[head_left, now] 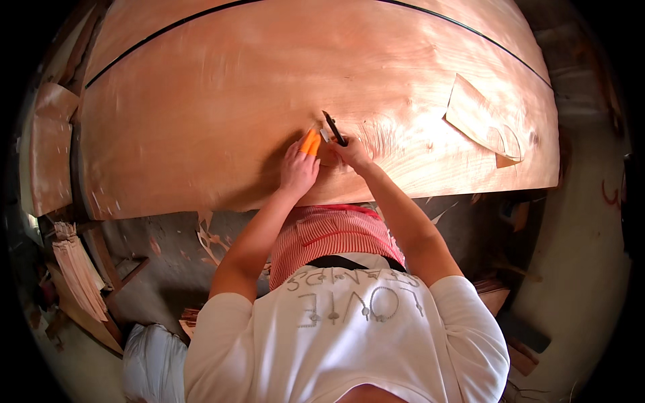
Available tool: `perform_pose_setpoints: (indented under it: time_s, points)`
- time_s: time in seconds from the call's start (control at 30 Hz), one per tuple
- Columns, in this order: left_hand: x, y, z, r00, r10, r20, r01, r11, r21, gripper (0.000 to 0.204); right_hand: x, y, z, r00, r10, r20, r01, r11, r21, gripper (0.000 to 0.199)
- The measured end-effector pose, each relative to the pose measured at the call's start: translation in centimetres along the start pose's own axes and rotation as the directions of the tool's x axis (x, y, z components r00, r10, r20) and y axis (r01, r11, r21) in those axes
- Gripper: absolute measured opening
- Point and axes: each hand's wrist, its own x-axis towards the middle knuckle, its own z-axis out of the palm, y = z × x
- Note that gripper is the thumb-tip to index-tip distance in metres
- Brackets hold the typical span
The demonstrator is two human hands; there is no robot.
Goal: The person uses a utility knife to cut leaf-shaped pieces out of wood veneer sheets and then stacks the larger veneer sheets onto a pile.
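My left hand (297,168) presses flat on the veneer sheet (269,101), orange fingertip guards (310,142) at the sheet's near middle. Right hand (349,153) pinches a small dark blade (334,127). Veneer looks thin, brittle and splits easily; I'd hold beside the cut.

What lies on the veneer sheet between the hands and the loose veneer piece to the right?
Nothing visible. The large reddish wood veneer sheet is bare between the right hand, which holds a dark-bladed knife, and the loose cut veneer piece.
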Motion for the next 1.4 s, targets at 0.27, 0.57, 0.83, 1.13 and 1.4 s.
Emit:
perform_pose_setpoints:
  time_s: [0.27,0.57,0.83,1.13,1.4]
  points:
    - [1.0,0.0,1.6,0.986,0.033,0.164,-0.068,0.975,0.212,0.028,-2.1,-2.9,-1.1,0.999,-0.035,0.025,0.043,0.785,-0.619,0.025]
    - [0.5,0.0,2.0,0.989,0.083,0.121,-0.088,0.995,0.042,0.039,-6.1,2.8,-3.3,0.982,0.172,0.078,-0.165,0.982,-0.086,0.028]
    - [-3.2,3.3,1.8,0.867,0.232,0.441,-0.316,0.940,0.127,0.047,-8.5,4.0,-0.8,0.989,0.129,-0.067,-0.133,0.989,-0.067,0.024]
    - [-2.6,7.8,2.3,0.875,0.155,0.460,-0.370,0.825,0.427,0.073,-16.3,7.7,-12.7,0.997,-0.031,0.066,0.035,0.997,-0.062,0.037]
    - [-1.2,12.4,3.1,0.888,-0.111,0.446,-0.134,0.866,0.481,0.061,-39.0,25.0,-22.0,0.984,0.087,0.155,-0.170,0.714,0.679,0.015]
